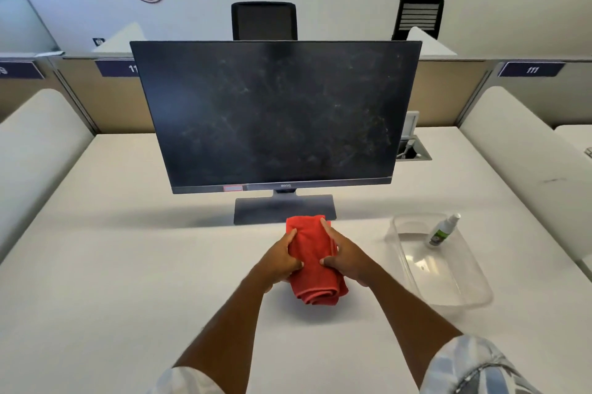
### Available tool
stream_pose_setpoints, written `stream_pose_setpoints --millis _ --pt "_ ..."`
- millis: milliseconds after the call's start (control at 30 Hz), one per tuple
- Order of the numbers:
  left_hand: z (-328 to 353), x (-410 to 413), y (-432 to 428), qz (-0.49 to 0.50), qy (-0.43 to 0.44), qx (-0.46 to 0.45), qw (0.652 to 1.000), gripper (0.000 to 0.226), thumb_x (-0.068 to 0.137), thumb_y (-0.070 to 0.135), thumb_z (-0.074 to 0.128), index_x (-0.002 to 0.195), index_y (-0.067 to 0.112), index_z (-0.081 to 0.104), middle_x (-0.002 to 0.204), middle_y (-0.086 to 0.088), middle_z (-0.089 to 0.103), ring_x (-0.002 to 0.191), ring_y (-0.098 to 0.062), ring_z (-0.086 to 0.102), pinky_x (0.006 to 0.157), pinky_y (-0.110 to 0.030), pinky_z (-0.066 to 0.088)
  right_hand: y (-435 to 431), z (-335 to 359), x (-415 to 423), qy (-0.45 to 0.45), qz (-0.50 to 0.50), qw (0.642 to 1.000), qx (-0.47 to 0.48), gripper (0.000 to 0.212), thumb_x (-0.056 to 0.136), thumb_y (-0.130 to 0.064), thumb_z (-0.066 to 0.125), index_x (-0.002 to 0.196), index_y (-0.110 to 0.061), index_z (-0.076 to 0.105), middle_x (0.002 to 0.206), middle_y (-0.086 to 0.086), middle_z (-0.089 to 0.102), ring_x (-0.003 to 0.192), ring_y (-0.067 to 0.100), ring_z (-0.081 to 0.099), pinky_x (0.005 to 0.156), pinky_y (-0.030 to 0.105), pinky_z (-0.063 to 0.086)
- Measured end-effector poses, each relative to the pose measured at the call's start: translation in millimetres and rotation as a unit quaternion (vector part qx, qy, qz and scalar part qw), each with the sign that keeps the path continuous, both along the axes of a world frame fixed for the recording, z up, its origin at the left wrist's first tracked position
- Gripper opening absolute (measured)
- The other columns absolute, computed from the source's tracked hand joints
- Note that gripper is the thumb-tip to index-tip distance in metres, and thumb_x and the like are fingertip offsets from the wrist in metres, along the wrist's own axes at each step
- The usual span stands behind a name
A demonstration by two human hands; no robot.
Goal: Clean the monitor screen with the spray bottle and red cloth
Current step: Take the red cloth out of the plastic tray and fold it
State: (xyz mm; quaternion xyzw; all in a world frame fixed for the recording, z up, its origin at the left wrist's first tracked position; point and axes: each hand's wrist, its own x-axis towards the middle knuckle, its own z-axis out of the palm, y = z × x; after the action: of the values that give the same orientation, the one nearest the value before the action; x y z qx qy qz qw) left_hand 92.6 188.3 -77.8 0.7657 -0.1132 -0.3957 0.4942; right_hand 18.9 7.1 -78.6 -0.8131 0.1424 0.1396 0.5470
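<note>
item, red cloth [315,262]: folded into a thick soft bundle, being held just above the white desk [128,265] right in front of the monitor stand [283,208]. left hand [282,260] is gripping its left edge, fingers and thumb curled round the fabric; right hand [344,260] is gripping the right edge the same way, thumb pressing in toward the middle. handling, as i am judging it: light, limp, not slippery; it is bunching wherever it is squeezed, so taking it by a flat folded face would give a better wiping pad than pinching the edges. item, monitor screen [272,115]: dark, upright, tilting slightly back, showing pale smears and streaks mostly across the centre and right. likely rigid at the frame but delicate on the panel, so it is calling for light pressure, perhaps with a steadying hold on the bezel. item, spray bottle [443,230]: small, white cap, green label, leaning inside a clear plastic tray [474,294] to the right, well apart from both hands. probably light and smooth; best taken round the body. in the background, two black chairs [264,20] are standing behind the partition.
</note>
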Motion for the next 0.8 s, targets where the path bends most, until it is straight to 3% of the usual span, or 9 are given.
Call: stream_pose_setpoints --millis 133,400,667,800 --pt "-10 0 -1 -0.037 -0.011 0.023 0.999 0.092 0.082 0.007 0.068 0.152 0.025 0.011 0.144 -0.008 0.038 0.109 -0.024 0.048 0.07 -0.032 0.056 3 -9 -3 0.015 0.028 0.996 -0.078 0.086 0.089 -0.005 0.061 0.155 -0.028 0.011 0.154 0.009 0.033 0.133 0.027 0.044 0.108 0.037 0.042" --pt "-31 -4 -4 -0.094 -0.132 0.12 0.979 0.1 0.078 0.007 0.071 0.153 0.014 0.005 0.157 -0.012 0.023 0.134 -0.03 0.038 0.099 -0.032 0.043 7 -29 -1 0.048 0.055 0.975 -0.211 0.084 0.092 -0.02 0.06 0.156 -0.027 0.006 0.131 0.018 0.05 0.12 0.031 0.053 0.102 0.03 0.039" --pt "-38 -4 -2 -0.106 -0.153 0.143 0.972 0.107 0.079 0.016 0.077 0.154 0.013 0.001 0.161 -0.012 0.01 0.141 -0.032 0.03 0.109 -0.04 0.038 -2 -33 1 0.057 0.078 0.962 -0.256 0.085 0.09 -0.029 0.064 0.155 -0.034 0.008 0.121 0.018 0.052 0.115 0.032 0.054 0.098 0.032 0.04" --pt "-28 0 -6 -0.099 -0.139 0.179 0.969 0.1 0.079 0.029 0.077 0.154 0.012 0.013 0.161 -0.017 0.001 0.142 -0.035 0.025 0.112 -0.041 0.033 -3 -25 1 0.064 0.075 0.955 -0.278 0.083 0.089 -0.042 0.061 0.155 -0.032 0.011 0.127 0.016 0.048 0.118 0.033 0.052 0.1 0.038 0.043"
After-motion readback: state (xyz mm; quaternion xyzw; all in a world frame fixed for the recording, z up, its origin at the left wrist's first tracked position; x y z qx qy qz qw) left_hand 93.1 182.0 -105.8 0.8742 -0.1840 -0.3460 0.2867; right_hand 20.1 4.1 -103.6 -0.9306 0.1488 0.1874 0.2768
